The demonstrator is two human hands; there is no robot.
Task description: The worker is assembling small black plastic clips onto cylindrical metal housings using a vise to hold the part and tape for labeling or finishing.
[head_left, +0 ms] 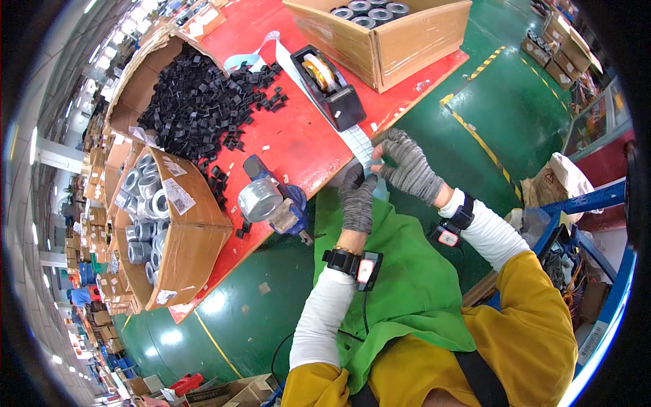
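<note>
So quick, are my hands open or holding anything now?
Left hand: fingers at the label strip; grip cannot be told.
Right hand: fingers bent beside the strip; grip cannot be told.

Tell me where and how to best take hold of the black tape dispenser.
Probably grip the tape dispenser across its solid near end, coming from the right: the tape roll sits exposed farther back, and the label strip runs along its left side.

On the counter (298,149): at left, carton (196,237) of rings (142,197); behind it, clips (193,102) heaped in and before a second carton (127,112). Vise (295,203) at the near edge, right of the rings. Farther right, tape dispenser (344,107) beside label strip (357,142); behind, third carton (420,49).
</note>
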